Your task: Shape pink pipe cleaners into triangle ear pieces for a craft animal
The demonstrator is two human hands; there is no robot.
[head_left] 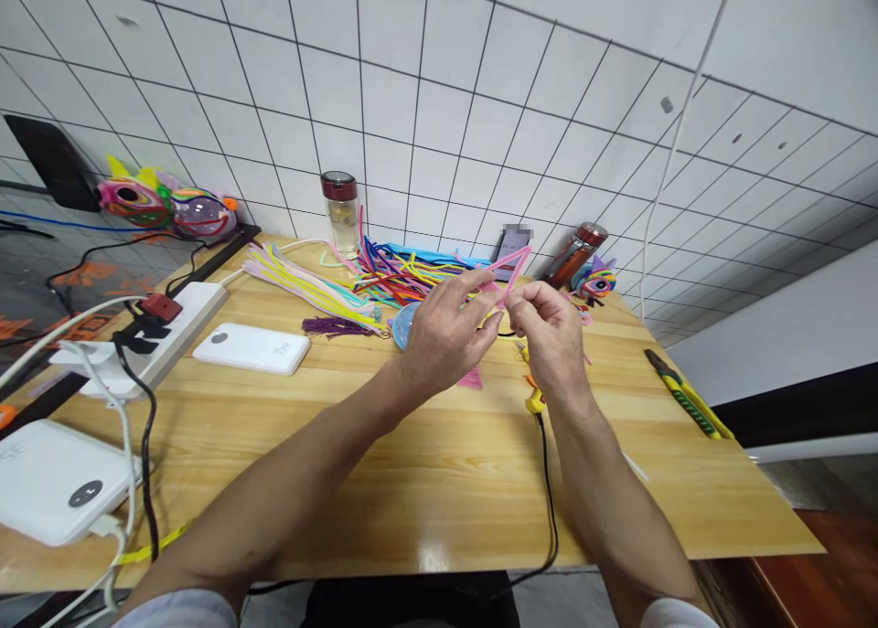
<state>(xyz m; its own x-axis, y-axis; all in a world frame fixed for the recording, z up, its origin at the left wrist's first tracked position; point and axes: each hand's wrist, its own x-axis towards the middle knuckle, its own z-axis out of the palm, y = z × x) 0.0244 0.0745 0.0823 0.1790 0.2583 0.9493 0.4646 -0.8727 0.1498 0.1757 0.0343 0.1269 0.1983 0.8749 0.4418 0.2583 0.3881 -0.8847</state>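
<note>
A bent pink pipe cleaner (519, 270) rises in a narrow loop between my two hands. My left hand (444, 334) is closed on its left part, palm down. Thumb and fingers of my right hand (549, 335) pinch it close to the bend's base. Below my left hand a round, shiny blue thing (403, 324) is mostly hidden. A fuzzy pink piece (471, 378) lies on the table under the hands. Beside my right wrist is a yellow corded tool (535, 401), partly covered, so its kind is unclear.
Many coloured pipe cleaners (390, 271) lie along the wall, near a glass bottle (341, 212) and a brown flask (580, 249). At left are a power strip (171, 335) and white power banks (251, 348). Green-yellow cutter (690, 398) lies right. A black cord (549, 491) crosses the front edge.
</note>
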